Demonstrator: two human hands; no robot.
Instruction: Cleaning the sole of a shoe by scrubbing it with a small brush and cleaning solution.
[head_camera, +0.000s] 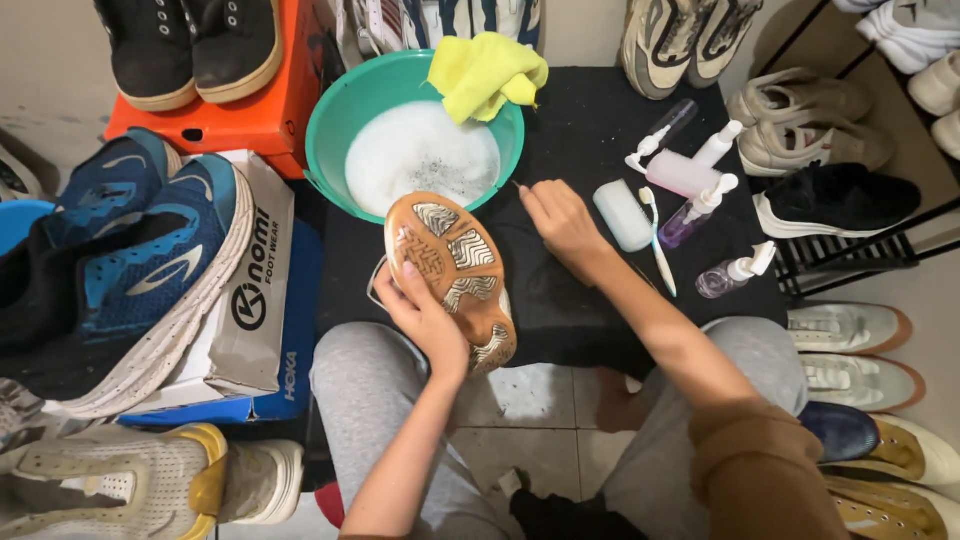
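Green plastic basin is sitting at the back edge of a black mat; it is holding white soapy water, foam covering most of the surface. A yellow cloth is draping over the basin's far rim, partly hanging inside.

To the right on the mat, several containers are lying or standing: a clear pump bottle nearest the person, a purple-tinted spray bottle on its side, a pink bottle tipped over behind it. Liquid levels cannot be told. A pale blue soap bar is resting just beside a white toothbrush.

The left hand is gripping a sneaker by its side, fingers wrapped around the edge, thumb pressing on the tan sole, which is facing up toward the camera. The shoe is being held just in front of the basin, toe end overlapping the near rim, above the person's grey-trousered knee.

The right hand is hovering over the mat just right of the sneaker, fingers pinched closed around something thin; what it is cannot be told. The forearm is angling in from the lower right.

Blue running shoes are sitting on a white shoebox at left.
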